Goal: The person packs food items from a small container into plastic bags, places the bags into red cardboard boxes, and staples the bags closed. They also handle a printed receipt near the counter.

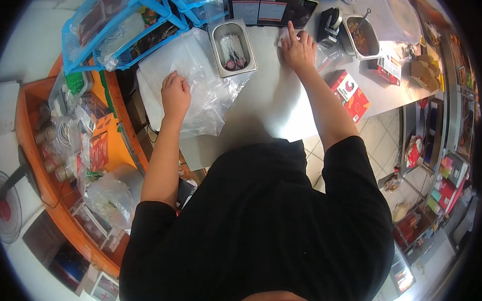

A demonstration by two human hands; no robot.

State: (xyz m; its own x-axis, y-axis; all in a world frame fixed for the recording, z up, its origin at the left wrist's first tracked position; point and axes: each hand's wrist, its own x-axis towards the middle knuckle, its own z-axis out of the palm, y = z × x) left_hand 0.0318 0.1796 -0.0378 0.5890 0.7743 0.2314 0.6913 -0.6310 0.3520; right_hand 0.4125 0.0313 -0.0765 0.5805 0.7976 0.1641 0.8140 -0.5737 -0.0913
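My left hand (175,93) rests with its fingers curled on a stack of clear plastic bags (202,109) at the left of the metal table (263,79). Nothing shows in its grasp. My right hand (299,51) reaches over the table's far side. Its index finger extends to the lower edge of a tablet screen (261,11); whether it touches cannot be told. The other fingers are partly bent, and crumpled clear plastic (284,37) lies beside them. Between my hands, a steel pan (214,50) holds slim white items with red pieces at the near end.
A black tape dispenser (328,32) and a steel food pan (370,49) with a spoon stand right of the tablet. Red printed cartons (348,94) lie nearer. Blue plastic racks (130,11) border the left, above an orange shelf (25,115) with packaging.
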